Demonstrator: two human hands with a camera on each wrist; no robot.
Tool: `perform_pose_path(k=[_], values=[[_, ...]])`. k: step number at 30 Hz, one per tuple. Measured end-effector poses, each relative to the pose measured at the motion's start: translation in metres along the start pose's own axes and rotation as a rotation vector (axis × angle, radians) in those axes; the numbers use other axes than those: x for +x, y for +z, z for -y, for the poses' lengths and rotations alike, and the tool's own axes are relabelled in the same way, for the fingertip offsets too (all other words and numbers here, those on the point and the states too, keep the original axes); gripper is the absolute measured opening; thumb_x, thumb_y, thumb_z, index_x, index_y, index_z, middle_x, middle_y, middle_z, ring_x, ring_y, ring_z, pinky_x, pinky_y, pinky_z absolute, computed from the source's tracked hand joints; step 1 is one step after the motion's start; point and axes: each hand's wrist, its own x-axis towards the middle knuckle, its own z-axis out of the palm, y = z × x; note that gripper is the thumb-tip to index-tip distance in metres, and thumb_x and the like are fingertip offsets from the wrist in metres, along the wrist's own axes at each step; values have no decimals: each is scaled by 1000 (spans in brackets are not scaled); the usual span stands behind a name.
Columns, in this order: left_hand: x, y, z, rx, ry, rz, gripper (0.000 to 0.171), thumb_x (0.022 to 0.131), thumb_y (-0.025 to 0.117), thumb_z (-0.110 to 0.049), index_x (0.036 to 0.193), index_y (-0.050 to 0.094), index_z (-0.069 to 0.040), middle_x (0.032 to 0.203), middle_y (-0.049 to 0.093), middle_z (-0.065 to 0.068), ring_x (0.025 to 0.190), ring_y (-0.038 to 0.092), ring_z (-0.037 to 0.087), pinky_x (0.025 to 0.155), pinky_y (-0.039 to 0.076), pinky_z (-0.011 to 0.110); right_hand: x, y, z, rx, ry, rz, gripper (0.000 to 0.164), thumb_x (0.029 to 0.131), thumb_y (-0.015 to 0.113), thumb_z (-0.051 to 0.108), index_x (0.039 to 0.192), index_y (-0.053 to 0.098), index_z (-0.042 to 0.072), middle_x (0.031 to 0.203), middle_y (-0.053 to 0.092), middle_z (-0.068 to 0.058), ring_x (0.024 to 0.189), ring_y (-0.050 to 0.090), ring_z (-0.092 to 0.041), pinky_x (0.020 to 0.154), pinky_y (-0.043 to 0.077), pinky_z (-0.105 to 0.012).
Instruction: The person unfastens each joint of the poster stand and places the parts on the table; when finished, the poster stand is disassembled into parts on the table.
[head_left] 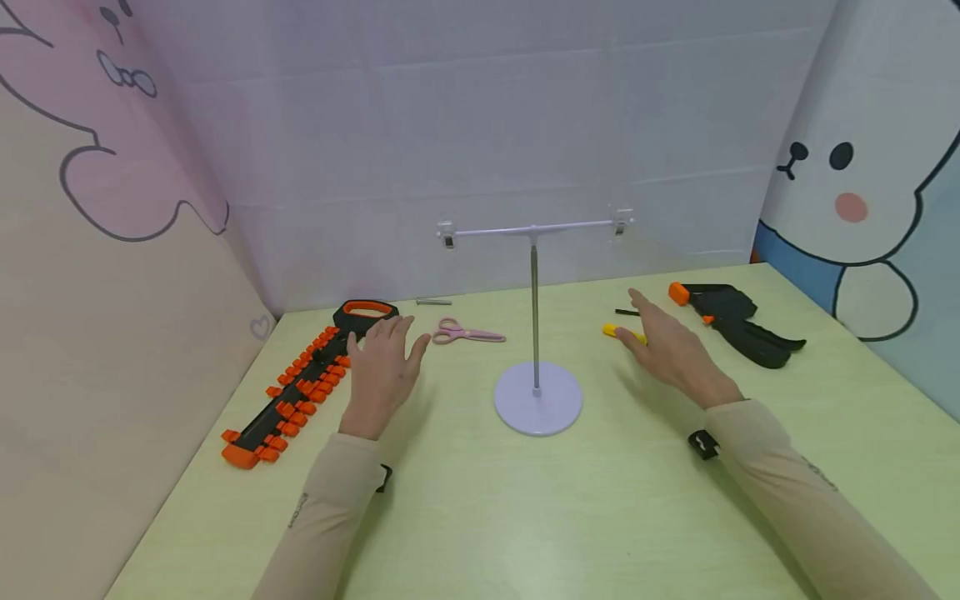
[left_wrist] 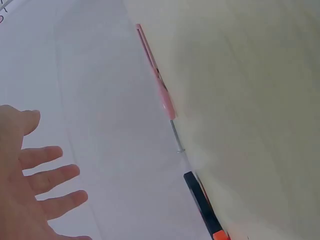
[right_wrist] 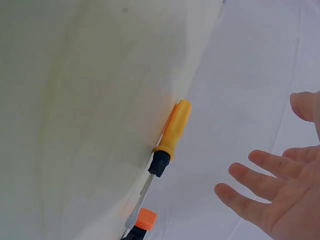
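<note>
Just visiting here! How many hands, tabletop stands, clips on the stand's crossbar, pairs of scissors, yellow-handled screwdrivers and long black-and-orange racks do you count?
Hands: 2 (left hand, right hand)
Stand: 1
Clips: 2
Scissors: 1 pair
Screwdriver: 1
Rack: 1
Total: 8

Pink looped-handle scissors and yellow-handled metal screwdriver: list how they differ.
The pink scissors have two finger loops; the yellow-handled screwdriver has one straight grip.
The scissors look pink from loops to blades, while the screwdriver's metal shaft and black collar contrast with its yellow handle.
In the head view, the scissors lie uncovered, but the right hand partly hides the screwdriver.
Both lie unheld on the pale green table.
</note>
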Motion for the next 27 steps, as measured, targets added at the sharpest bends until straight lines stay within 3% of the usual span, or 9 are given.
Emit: perform_pose_path(k=[3,11,21,27], values=[[1,-4,2,-20,13,-85,51,98,48,-43,131,55,-5,131,53,16,125,42,35,102,16,69,-1,-1,3,-3,-5,-12,73,100,45,40,149,14,-4,144,32,-30,120,43,-47,92,40,-58],[3,-14,11,-71,-18,-222,49,96,52,-42,127,58,-5,128,56,16,123,45,35,101,19,68,-1,-1,3,-9,-10,-33,70,100,46,37,148,17,-4,141,34,-31,124,39,-47,96,35,-59],[3,-42,26,-183,-73,-534,39,94,60,-33,117,62,-2,120,60,17,112,52,38,103,23,63,-3,-5,8,75,-16,-85,57,103,39,29,146,21,-5,136,38,-29,118,43,-44,98,34,-57],[4,-56,21,-244,-47,-604,39,93,61,-33,117,63,-1,119,61,16,109,54,38,103,27,58,-6,-8,16,163,-36,-110,54,104,35,29,142,27,-9,139,33,-28,116,45,-42,95,39,-55]])
